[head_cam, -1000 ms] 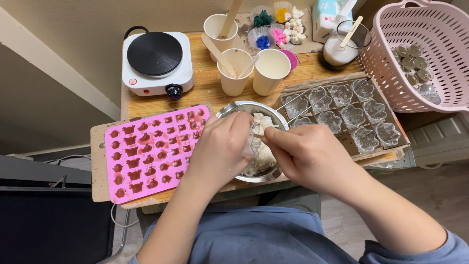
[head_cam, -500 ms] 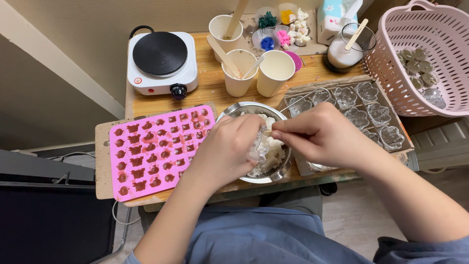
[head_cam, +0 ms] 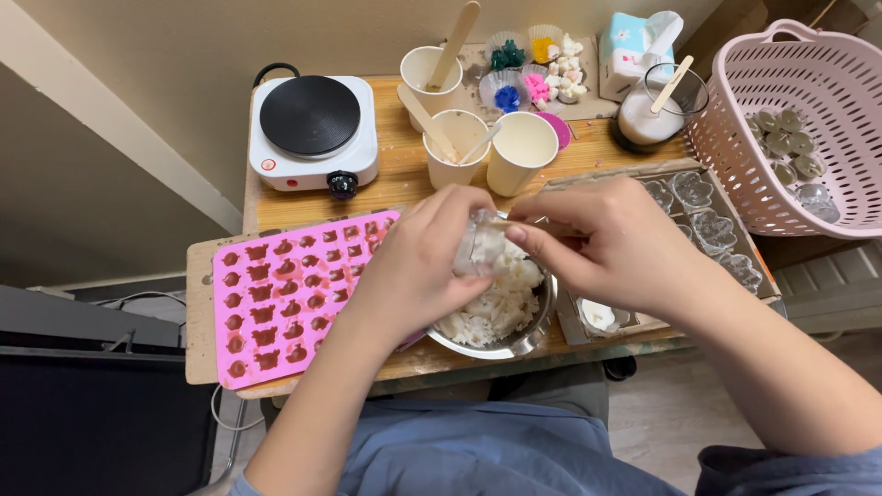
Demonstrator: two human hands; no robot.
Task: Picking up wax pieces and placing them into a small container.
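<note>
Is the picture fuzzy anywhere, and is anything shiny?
Head view: mostly sharp; the small clear mold between the left hand and right hand looks slightly smeared. The steel bowl rim glints, and the floor at left lies dark in shadow.

The left hand (head_cam: 418, 266) covers most of the small clear mould (head_cam: 470, 246) it grips, so the mould's shape cannot be told. The right hand (head_cam: 611, 241) hides the near end of the tray of clear moulds (head_cam: 712, 216) and part of the steel bowl (head_cam: 528, 335) rim — whatever its fingertips pinch is too thin to make out. The pink basket (head_cam: 808, 110) is cut off at the right edge — the pieces inside are too small to identify.
</note>
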